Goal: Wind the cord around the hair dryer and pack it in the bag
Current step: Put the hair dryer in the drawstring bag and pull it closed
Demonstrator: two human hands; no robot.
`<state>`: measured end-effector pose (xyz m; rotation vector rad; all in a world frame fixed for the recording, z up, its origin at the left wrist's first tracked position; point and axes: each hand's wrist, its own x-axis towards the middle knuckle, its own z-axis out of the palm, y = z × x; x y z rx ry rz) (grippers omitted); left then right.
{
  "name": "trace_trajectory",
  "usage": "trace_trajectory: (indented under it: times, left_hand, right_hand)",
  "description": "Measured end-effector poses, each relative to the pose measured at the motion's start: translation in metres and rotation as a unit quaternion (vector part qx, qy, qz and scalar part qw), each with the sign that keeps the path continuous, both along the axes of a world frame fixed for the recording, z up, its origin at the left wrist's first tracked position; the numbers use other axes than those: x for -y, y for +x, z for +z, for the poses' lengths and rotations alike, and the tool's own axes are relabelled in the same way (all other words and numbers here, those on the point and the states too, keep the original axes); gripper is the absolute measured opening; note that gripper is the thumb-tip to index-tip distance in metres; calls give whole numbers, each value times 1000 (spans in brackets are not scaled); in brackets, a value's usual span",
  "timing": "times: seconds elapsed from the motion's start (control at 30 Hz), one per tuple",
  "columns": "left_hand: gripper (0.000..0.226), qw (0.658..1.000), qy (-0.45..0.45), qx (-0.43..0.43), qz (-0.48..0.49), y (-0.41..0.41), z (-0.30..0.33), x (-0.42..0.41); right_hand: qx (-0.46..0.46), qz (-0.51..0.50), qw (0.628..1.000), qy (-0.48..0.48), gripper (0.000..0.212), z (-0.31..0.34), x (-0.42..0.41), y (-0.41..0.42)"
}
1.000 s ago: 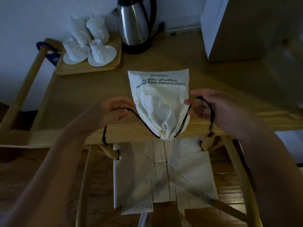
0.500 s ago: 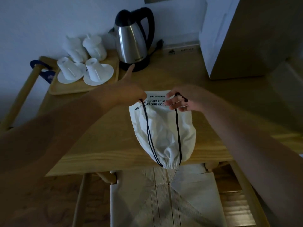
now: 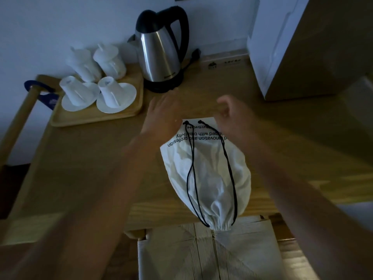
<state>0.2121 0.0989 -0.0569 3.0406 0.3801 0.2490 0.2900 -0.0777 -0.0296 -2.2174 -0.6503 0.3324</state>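
The white drawstring bag (image 3: pixel 210 178) lies on the wooden table (image 3: pixel 90 168), bulging, its gathered mouth at the near edge. The hair dryer is not visible. Two black drawstrings (image 3: pixel 191 168) run along the top of the bag, and their knotted ends rest free near the printed far end. My left hand (image 3: pixel 163 114) hovers flat with fingers spread at the bag's far left corner. At the far right corner my right hand (image 3: pixel 232 116) is blurred, its fingers loosely curled, with no cord in it.
A steel kettle (image 3: pixel 159 57) stands behind the hands. A wooden tray (image 3: pixel 60 120) with white cups and saucers (image 3: pixel 110 93) sits at the far left. A tall cabinet (image 3: pixel 312 47) borders the right. A woven chair seat (image 3: pixel 212 253) is under the near edge.
Both hands carried the drawstrings from the bag's mouth up over the bag, laid them along its top and let go. The view has tilted toward the table.
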Motion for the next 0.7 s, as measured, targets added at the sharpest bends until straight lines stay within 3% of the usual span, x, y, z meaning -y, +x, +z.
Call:
trace_trajectory:
  times: [0.07, 0.13, 0.17, 0.27, 0.37, 0.47, 0.57, 0.7]
  left_hand:
    - [50, 980, -103, 144, 94, -36, -12, 14]
    - [49, 949, -154, 214, 175, -70, -30, 35]
    - [49, 942, -168, 204, 208, -83, -39, 45]
    - [54, 936, -189, 56, 293, -106, -71, 61]
    - [63, 934, -173, -35, 310, -120, -98, 68]
    - [71, 939, -143, -40, 310, -126, -107, 71]
    - [56, 936, -145, -44, 318, -125, -106, 70]
    - [55, 935, -143, -53, 319, -125, -104, 72]
  right_hand:
    - [13, -45, 999, -22, 44, -16, 25, -30]
    - [7, -48, 996, -80, 53, -27, 39, -62]
    - [-2, -44, 994, -100, 57, -31, 40, -76]
    - [21, -34, 990, -133, 63, -40, 29, -101]
    - [39, -12, 985, -165, 66, -51, 12, -112]
    - [53, 5, 985, -166, 58, -62, 4, -120]
    - [64, 5, 986, -152, 55, -68, 3, -116]
    - [54, 5, 988, -146, 58, -72, 9, -103]
